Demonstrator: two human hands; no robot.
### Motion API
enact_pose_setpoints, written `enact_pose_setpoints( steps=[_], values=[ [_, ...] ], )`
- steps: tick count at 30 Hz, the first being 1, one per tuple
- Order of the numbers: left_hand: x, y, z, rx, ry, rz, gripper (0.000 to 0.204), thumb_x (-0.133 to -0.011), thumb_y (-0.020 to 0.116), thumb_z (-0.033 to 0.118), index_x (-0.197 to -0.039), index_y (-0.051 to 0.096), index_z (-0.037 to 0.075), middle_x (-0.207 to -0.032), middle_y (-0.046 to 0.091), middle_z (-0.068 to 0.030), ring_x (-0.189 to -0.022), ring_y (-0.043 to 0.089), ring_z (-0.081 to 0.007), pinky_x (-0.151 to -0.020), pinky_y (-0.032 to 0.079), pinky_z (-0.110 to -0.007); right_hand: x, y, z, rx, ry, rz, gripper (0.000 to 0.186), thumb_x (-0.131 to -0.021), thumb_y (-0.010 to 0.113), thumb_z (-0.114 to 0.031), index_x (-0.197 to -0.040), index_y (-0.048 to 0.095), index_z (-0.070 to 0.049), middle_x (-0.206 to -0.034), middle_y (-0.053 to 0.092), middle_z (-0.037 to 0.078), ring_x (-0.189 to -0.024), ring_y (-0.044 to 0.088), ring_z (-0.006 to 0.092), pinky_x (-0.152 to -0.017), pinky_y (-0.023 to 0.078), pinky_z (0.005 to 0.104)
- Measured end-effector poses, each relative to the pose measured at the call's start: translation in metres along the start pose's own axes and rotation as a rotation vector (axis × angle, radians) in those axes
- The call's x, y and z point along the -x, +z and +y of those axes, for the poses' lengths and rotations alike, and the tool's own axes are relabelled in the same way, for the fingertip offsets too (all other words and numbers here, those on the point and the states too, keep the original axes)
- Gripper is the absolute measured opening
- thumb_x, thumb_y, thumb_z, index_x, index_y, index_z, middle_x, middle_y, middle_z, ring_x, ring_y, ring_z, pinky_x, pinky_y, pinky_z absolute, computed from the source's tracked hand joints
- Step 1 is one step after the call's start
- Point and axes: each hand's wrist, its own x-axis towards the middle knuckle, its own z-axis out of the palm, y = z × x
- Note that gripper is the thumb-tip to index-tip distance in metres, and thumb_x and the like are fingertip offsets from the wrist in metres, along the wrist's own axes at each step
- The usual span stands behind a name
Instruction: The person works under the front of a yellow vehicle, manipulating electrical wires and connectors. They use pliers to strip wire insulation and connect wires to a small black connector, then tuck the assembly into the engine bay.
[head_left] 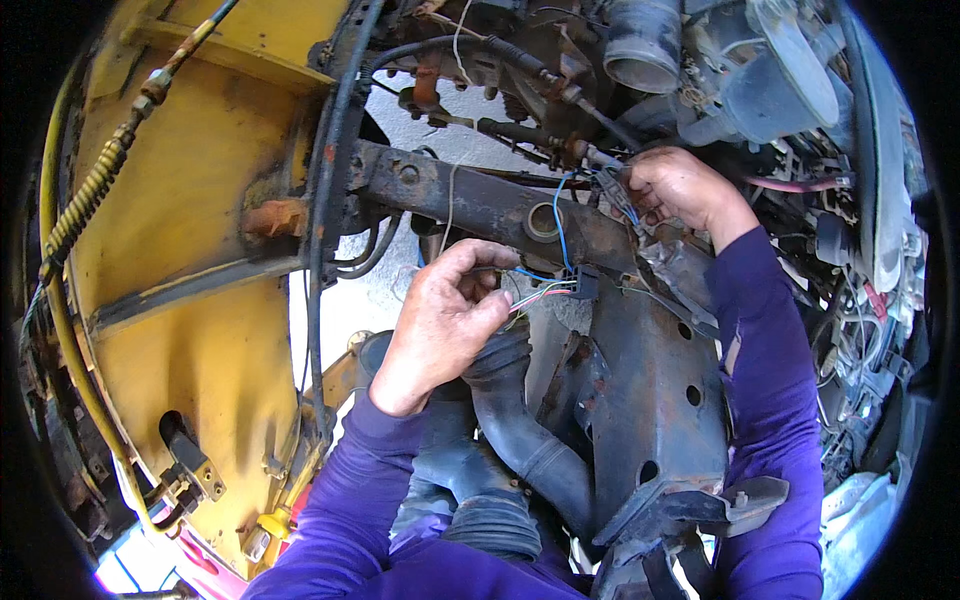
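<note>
My left hand (440, 315) is left of a small black plug connector (586, 284), thumb and index finger curved and apart. Several thin coloured wires (545, 292) run from the connector to beside my thumb, and a blue wire end reaches my index fingertip. A longer blue wire (559, 222) rises from the connector toward my right hand (685, 190). That hand is closed, its fingers curled round a grey wire bundle (612, 188) with blue strands. My right fingertips are partly hidden.
A rusty dark crossbeam (480, 195) with a round hole runs behind my hands. Yellow metal panels (200, 200) stand left. Black ribbed hoses (530, 450) and a perforated metal frame member (655, 390) lie below. Engine parts and a grey pipe (642, 45) crowd the upper right; tangled wiring (850, 350) lies right.
</note>
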Motion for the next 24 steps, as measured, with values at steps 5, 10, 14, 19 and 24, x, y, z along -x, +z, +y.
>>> enact_pose_setpoints(
  steps=[5,10,14,19,24],
  values=[
    [0.005,0.02,-0.005,0.242,-0.062,-0.11,0.045,-0.083,0.065,-0.007,-0.127,0.06,-0.002,-0.115,0.054,-0.0083,-0.082,0.061,-0.0075,-0.074,0.055,-0.024,0.001,-0.003,-0.002,0.042,-0.008,-0.023,0.006,-0.085,0.059,-0.011,-0.081,0.057,-0.007,-0.077,0.06,0.003,-0.068,0.066,0.0179,-0.059,0.051,0.0345],
    [-0.009,0.025,-0.027,0.056,-0.055,-0.063,0.048,-0.085,0.061,-0.006,-0.133,0.054,0.001,-0.107,0.064,-0.0064,-0.08,0.063,-0.0068,-0.071,0.05,-0.023,0.005,0.002,-0.007,0.041,0.019,-0.005,0.005,-0.085,0.059,-0.011,-0.089,0.06,-0.007,-0.082,0.062,0.002,-0.073,0.067,0.0186,-0.062,0.051,0.0338],
    [-0.024,0.01,-0.029,-0.039,-0.032,-0.078,0.048,-0.089,0.056,-0.003,-0.136,0.051,0.001,-0.104,0.061,-0.0063,-0.08,0.061,-0.0088,-0.071,0.05,-0.024,0.003,-0.001,-0.006,0.033,-0.009,0.01,0.021,-0.096,0.062,-0.023,-0.103,0.069,-0.005,-0.09,0.07,0.005,-0.074,0.066,0.0174,-0.065,0.051,0.0356],
    [-0.033,0.009,-0.029,-0.273,0.036,-0.061,0.041,-0.09,0.058,0.0,-0.131,0.057,-0.001,-0.112,0.063,-0.0152,-0.097,0.065,-0.0241,-0.084,0.054,-0.034,-0.01,-0.007,0.003,0.227,-0.126,0.095,0.026,-0.1,0.062,-0.026,-0.112,0.071,-0.005,-0.092,0.072,0.004,-0.077,0.065,0.0152,-0.065,0.05,0.0336],
    [-0.031,0.009,-0.024,-0.496,0.147,0.004,0.04,-0.089,0.063,0.006,-0.127,0.06,-0.002,-0.118,0.067,-0.0238,-0.108,0.067,-0.0387,-0.093,0.054,-0.043,-0.017,-0.007,0.009,0.284,-0.164,0.135,0.028,-0.1,0.061,-0.026,-0.113,0.071,-0.003,-0.089,0.072,0.003,-0.078,0.064,0.0143,-0.065,0.05,0.0337]
  ],
)
